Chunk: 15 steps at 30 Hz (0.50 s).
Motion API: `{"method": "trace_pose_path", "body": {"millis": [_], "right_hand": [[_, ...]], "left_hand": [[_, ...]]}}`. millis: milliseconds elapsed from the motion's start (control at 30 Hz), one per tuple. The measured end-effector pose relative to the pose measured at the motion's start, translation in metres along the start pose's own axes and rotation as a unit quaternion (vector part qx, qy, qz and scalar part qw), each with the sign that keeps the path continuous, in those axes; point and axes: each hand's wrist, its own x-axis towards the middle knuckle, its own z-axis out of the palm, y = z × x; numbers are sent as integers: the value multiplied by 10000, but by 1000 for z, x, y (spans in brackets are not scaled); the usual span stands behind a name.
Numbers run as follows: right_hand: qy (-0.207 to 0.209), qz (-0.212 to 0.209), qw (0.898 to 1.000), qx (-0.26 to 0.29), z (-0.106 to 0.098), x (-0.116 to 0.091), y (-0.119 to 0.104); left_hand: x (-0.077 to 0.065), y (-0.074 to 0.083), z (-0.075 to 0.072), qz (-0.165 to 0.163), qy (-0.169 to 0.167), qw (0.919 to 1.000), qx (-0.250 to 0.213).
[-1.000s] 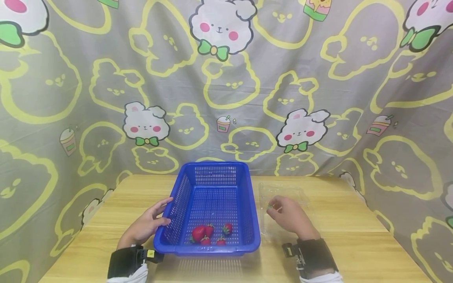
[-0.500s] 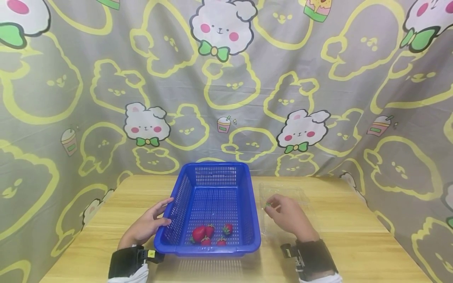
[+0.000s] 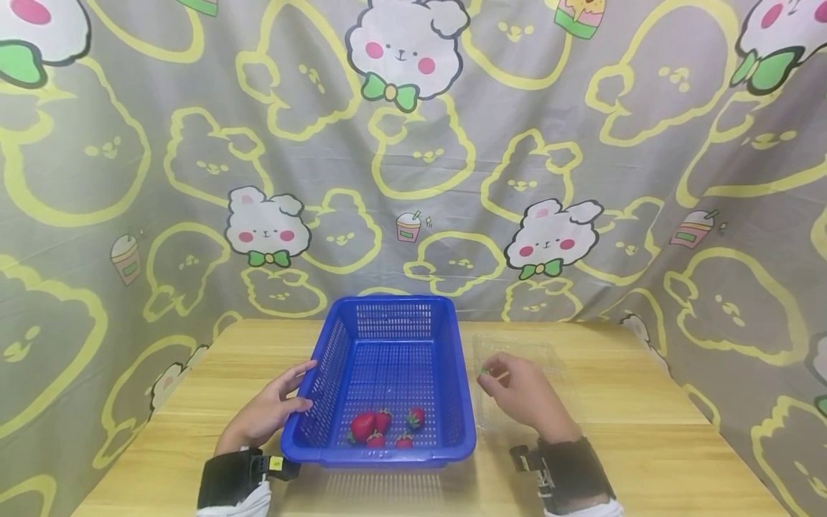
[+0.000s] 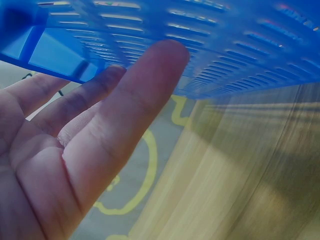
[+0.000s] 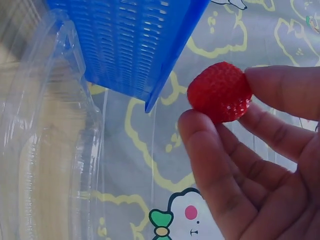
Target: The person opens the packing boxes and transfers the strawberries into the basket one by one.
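Note:
My right hand (image 3: 526,393) pinches a red strawberry (image 5: 220,92) between thumb and fingertips. In the head view it hovers over the clear plastic clamshell box (image 3: 517,348), just right of the blue plastic basket (image 3: 464,402); only a bit of the berry's green leaves shows there. Several strawberries (image 3: 363,427) lie at the near end of the basket floor. My left hand (image 3: 265,413) touches the basket's left side, fingers and thumb extended. Seen from the left wrist, the thumb (image 4: 145,85) lies along the slotted outer wall.
A wooden table (image 3: 181,445) carries the basket and the box. Behind it and at both sides hangs a grey cartoon-print curtain (image 3: 439,215). The basket's right rim stands close beside the box.
My right hand has drifted slightly left and up, bringing the strawberry nearer to the basket's right rim. The left hand, the basket and the berries inside stay where they were.

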Motion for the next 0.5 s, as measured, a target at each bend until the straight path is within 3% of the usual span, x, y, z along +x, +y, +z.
{"method": "trace_pose_path", "body": {"millis": [500], "right_hand": [[49, -268, 9979, 591, 12, 0, -13]], "left_hand": [[1, 1, 0, 38, -22, 10000, 60]]}}
